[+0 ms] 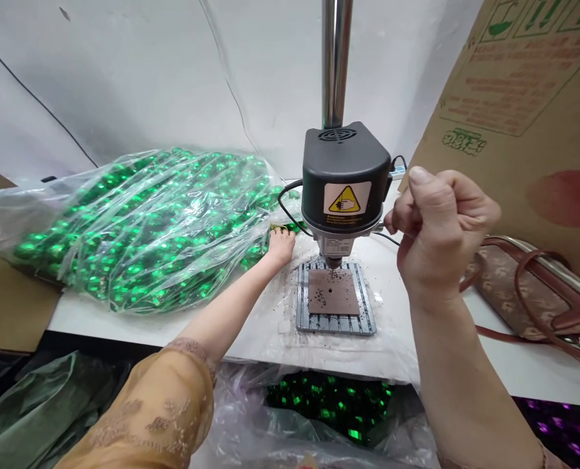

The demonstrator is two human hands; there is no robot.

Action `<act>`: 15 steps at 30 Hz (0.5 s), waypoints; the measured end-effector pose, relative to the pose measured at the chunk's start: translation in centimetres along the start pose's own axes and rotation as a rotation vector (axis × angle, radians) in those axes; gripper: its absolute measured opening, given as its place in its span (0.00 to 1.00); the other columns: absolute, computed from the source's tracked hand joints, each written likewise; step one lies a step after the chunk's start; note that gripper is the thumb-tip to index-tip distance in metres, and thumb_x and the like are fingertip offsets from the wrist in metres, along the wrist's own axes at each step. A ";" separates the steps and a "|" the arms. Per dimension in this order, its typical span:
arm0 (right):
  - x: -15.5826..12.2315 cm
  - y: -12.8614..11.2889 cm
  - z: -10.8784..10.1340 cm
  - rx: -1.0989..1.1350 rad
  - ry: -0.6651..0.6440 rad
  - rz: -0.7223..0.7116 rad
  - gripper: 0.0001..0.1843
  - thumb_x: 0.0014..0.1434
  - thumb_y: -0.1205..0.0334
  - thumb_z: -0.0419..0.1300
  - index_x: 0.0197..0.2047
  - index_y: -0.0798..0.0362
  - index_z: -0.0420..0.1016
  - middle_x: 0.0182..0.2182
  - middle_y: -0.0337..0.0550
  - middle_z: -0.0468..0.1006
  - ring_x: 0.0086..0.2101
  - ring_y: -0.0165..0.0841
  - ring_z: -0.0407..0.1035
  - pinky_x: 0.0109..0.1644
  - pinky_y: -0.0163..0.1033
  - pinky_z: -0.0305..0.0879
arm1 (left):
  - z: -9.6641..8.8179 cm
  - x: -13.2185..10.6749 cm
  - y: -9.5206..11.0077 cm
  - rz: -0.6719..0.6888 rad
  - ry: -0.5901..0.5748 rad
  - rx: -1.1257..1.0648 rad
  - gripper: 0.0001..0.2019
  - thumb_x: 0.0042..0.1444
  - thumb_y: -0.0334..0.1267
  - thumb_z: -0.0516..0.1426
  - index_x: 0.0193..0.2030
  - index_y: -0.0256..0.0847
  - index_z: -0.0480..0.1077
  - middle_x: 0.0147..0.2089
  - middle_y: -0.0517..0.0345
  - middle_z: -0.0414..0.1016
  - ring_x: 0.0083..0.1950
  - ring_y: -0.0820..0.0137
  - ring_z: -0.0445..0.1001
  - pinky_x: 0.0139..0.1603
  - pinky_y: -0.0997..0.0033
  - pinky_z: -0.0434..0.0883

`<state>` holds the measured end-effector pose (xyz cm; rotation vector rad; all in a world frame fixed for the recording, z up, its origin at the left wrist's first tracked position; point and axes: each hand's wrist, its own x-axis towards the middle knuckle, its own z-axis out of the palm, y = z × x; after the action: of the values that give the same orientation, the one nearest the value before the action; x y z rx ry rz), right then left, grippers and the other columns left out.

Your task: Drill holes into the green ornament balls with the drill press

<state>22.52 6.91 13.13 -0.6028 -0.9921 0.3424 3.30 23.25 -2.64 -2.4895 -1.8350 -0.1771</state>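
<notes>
Our right hand (439,228) grip clenched round the drill press (345,179) lever (379,227); left hand (280,246) at the green beads (138,221) on the desk (99,320) (its grip hidden, cannot tell). We'd keep fingers off the base plate (336,324).

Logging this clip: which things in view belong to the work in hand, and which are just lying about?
In hand:
- bench drill
- lever, gripped by the right hand
- brown pad under the bit
- bag of green beads, with the left hand at its opening

Lying about:
- handbag
- cardboard box
</notes>
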 end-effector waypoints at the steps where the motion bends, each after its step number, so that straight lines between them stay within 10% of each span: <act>1: 0.0 0.0 0.0 -0.001 0.000 -0.002 0.23 0.59 0.62 0.63 0.18 0.49 0.56 0.12 0.30 0.56 0.16 0.24 0.50 0.21 0.39 0.48 | 0.1 -0.3 -0.1 -0.012 -0.011 0.032 0.19 0.59 0.26 0.54 0.57 0.30 0.70 0.60 0.29 0.70 0.66 0.45 0.63 0.63 0.47 0.61; 9: -0.2 0.2 -0.1 0.000 0.023 0.017 0.23 0.58 0.62 0.64 0.17 0.50 0.57 0.12 0.32 0.57 0.16 0.24 0.51 0.22 0.40 0.50 | -1.4 -2.3 -1.2 0.054 0.009 0.106 0.22 0.57 0.32 0.61 0.58 0.34 0.68 0.59 0.34 0.71 0.66 0.44 0.64 0.63 0.48 0.65; 15: -0.2 0.2 -0.3 0.004 0.026 0.023 0.24 0.58 0.62 0.64 0.17 0.49 0.58 0.12 0.32 0.58 0.16 0.24 0.51 0.22 0.40 0.50 | -1.1 -5.8 -1.9 0.166 0.369 -0.244 0.25 0.51 0.32 0.68 0.55 0.37 0.67 0.75 0.30 0.47 0.73 0.40 0.57 0.65 0.46 0.65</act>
<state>22.67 6.87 12.69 -0.6141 -0.9601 0.3563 -0.26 18.20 -2.27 -2.5234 -1.5303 -0.8354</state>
